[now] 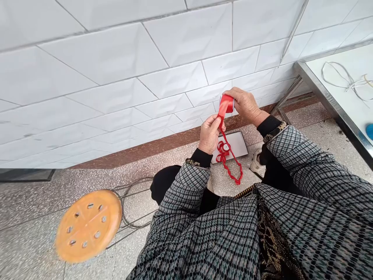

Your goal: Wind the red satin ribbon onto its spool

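My right hand point(246, 104) is closed around a spool of red ribbon point(229, 104), held up in front of the tiled wall. A flat length of the ribbon runs from the spool to my left hand point(210, 134), whose thumb and fingers pinch it. Below my left hand the ribbon hangs down, narrow and twisted, in a long loop point(238, 175) reaching toward the floor. Beneath my hands a white tray-like board point(239, 144) with a dark edge lies on the floor. On it rests more red ribbon point(222, 155) in loose loops, around a small white spool point(225, 147).
To the left, a stool with a round orange seat point(89, 225) and thin metal legs lies tipped over. A metal-edged table point(335, 97) stands at the right, bearing white cord point(348, 79) and a blue object point(369, 131). White wall tiles point(180, 42) rise ahead.
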`<action>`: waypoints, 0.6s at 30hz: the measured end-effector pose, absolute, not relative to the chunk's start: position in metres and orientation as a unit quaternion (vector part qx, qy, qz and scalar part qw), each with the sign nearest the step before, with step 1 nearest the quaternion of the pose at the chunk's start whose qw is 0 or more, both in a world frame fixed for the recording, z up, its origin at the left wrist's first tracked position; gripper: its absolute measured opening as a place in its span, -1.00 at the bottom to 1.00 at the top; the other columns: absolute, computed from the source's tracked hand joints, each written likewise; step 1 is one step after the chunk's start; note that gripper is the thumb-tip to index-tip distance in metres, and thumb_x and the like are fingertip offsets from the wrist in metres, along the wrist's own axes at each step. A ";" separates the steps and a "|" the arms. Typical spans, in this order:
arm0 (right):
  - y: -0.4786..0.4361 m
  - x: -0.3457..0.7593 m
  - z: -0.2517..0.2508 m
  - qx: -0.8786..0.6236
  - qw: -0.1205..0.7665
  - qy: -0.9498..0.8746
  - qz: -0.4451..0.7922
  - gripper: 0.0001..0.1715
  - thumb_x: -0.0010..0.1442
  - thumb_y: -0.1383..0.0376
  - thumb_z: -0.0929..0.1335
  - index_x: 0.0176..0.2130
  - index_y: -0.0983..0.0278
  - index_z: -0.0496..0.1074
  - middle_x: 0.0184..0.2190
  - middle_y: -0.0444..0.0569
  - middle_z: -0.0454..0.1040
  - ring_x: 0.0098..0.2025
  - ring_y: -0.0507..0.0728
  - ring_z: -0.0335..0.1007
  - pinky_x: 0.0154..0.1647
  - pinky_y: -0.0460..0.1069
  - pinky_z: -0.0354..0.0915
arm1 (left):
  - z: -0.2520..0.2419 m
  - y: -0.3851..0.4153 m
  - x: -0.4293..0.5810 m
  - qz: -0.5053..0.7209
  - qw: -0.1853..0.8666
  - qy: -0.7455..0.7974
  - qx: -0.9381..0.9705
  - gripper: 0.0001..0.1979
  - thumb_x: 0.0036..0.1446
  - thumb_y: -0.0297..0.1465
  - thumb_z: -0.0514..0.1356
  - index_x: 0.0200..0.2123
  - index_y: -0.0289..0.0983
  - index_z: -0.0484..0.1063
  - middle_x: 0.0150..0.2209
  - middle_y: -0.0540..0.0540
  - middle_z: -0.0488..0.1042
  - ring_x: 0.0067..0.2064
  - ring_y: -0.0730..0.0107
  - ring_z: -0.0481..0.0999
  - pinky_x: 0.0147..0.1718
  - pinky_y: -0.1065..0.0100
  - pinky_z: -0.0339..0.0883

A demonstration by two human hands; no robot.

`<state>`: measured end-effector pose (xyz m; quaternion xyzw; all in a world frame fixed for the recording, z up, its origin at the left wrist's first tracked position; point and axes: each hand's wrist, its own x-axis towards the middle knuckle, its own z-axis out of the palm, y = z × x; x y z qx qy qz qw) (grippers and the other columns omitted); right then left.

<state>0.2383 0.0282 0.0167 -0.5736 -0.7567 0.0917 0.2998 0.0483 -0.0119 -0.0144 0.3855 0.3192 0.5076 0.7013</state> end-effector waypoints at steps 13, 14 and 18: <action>0.030 0.240 0.015 -0.598 0.339 -0.712 0.144 -0.58 0.40 0.35 0.24 0.13 0.28 0.54 0.01 0.09 0.60 0.07 0.25 0.51 0.01 0.01 0.40 | -0.021 -0.018 0.045 0.520 0.619 0.334 0.485 -0.48 -0.10 0.03 0.55 -0.55 -0.26 0.47 -0.52 0.01 0.41 -0.45 0.49 0.32 -0.39 0.36 0.25; 0.029 0.239 0.015 -0.599 0.336 -0.712 0.145 -0.58 0.39 0.36 0.24 0.11 0.29 0.55 0.01 0.09 0.60 0.06 0.25 0.51 0.02 0.02 0.40 | -0.020 -0.020 0.046 0.509 0.632 0.329 0.483 -0.47 -0.12 0.05 0.55 -0.53 -0.26 0.49 -0.51 -0.01 0.44 -0.45 0.49 0.35 -0.39 0.35 0.27; 0.030 0.238 0.014 -0.594 0.335 -0.718 0.142 -0.57 0.37 0.39 0.24 0.11 0.27 0.55 0.01 0.08 0.61 0.06 0.26 0.51 0.04 0.04 0.41 | -0.015 -0.029 0.051 0.482 0.679 0.299 0.466 -0.49 -0.06 0.07 0.53 -0.44 -0.26 0.55 -0.58 0.03 0.39 -0.53 0.51 0.33 -0.43 0.35 0.28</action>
